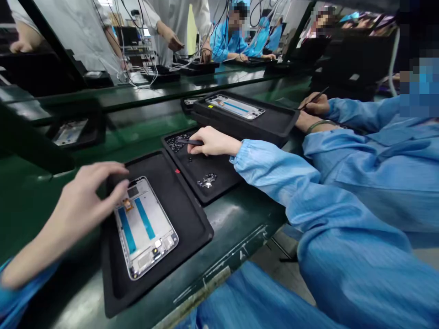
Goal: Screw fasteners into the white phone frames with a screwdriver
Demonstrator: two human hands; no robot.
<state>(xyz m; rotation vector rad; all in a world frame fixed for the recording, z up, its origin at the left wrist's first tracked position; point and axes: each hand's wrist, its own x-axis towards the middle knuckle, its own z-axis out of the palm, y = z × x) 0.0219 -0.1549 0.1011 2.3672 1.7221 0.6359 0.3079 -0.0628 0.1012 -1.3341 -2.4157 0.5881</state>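
The person's left hand (87, 196) is half open, with its fingers curved down over the top end of a thin silver phone frame (146, 228). The fingertips (120, 188) are at the frame's edge, but it is hard to tell if they press on it, and the hand does not seem to grip it. The frame lies flat in a black tray (113, 292) with a raised rim, on a green surface (236, 224). It has 2 blue strips (144, 218) and a small orange part (127, 204) on it. The frame looks light and stiff, but it is thin and its smooth metal may slip, so the safest place to hold it is by its 2 long sides, away from the small parts. The right hand (216, 141) is closed on a thin black tool (191, 142), and the tip points at a patch of tiny black screws (175, 144) in a second black tray (222, 178). A small heap of silver bits (206, 180) lies in the same tray. Past it, a third tray (274, 125) holds another phone frame (235, 106). A co-worker's hand (315, 105) holds a dark pen-like tool (322, 92) just beside that tray.
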